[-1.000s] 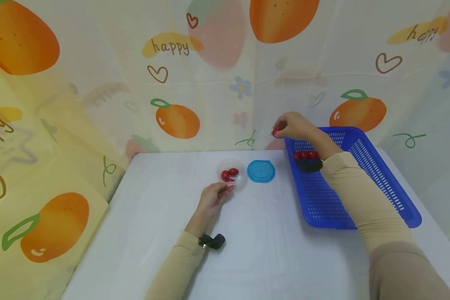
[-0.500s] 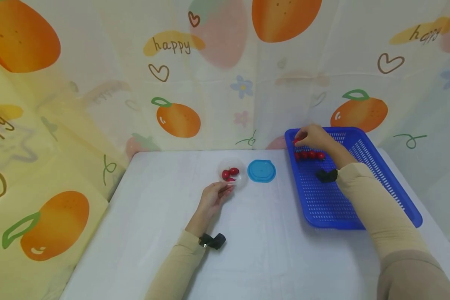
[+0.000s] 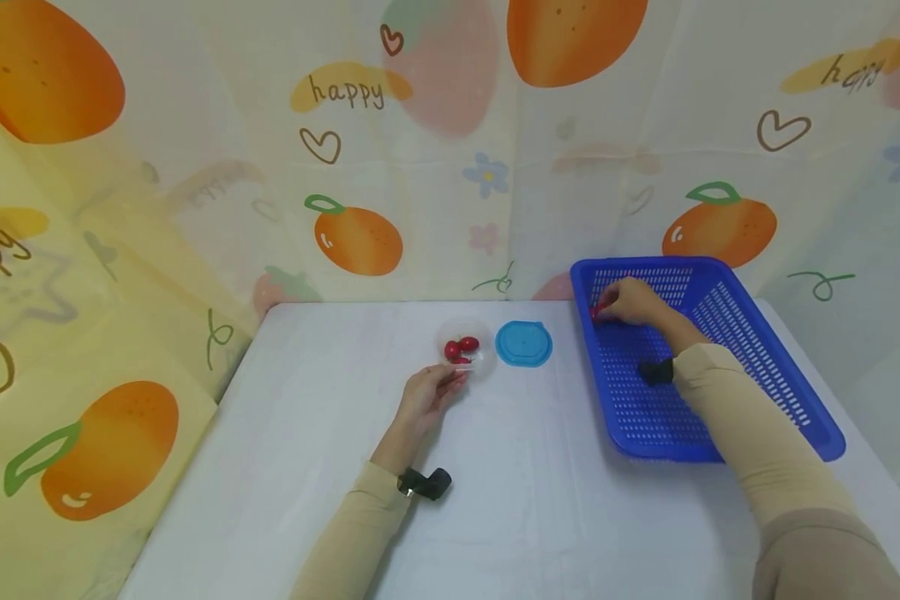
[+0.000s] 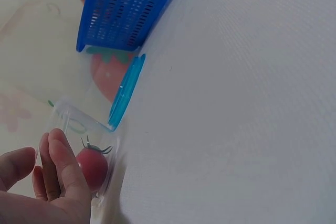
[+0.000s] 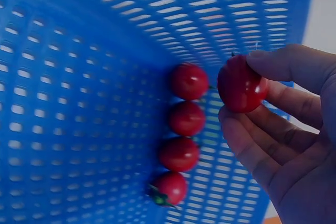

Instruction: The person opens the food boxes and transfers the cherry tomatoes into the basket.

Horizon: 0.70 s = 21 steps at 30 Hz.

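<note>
My left hand (image 3: pixel 425 396) pinches the rim of a clear plastic container (image 3: pixel 487 357) on the table. Red cherry tomatoes (image 3: pixel 468 342) lie inside it; one with a green stem (image 4: pixel 93 169) shows through its wall in the left wrist view. Inside the blue basket (image 3: pixel 630 425), at its far left corner, my right hand (image 3: pixel 633 302) holds a cherry tomato (image 5: pixel 241 85) between thumb and fingertips. Beside that tomato, several others (image 5: pixel 186 119) form a row along the basket wall, seen in the right wrist view but covered by the hand in the head view.
A round blue lid (image 3: pixel 523 343) lies flat between the container and the basket. Behind the white table (image 3: pixel 540 500) hangs a fruit-patterned cloth (image 3: pixel 435 183), which also covers the left side. The basket's perforated walls rise around my right hand.
My right hand has carried a cherry tomato from left of the basket's rim, over it and down into the far left corner. My left hand has stayed at the container.
</note>
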{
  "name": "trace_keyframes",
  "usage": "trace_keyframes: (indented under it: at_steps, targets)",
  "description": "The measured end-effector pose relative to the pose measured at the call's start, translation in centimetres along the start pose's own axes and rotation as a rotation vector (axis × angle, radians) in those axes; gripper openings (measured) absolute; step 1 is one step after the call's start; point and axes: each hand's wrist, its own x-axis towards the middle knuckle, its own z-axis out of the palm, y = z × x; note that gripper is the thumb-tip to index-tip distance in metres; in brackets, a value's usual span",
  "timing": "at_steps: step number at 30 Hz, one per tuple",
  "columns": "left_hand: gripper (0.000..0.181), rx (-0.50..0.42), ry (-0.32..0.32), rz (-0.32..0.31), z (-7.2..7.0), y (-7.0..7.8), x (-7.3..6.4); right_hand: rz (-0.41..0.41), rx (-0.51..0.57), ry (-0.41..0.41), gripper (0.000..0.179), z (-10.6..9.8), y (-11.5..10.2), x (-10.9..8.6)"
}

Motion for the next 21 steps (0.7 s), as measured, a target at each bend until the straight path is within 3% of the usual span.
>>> trace_keyframes:
  at_steps: [17,21]
  targets:
    - [0.03,0.012,0.004,-0.01,0.0,0.0,0.0,0.086,0.019,-0.067,0.026,2.8,1.0,0.4]
    - [0.025,0.005,0.0,0.001,0.0,0.0,0.1,0.068,0.001,-0.08,0.022,3.2,1.6,0.7]
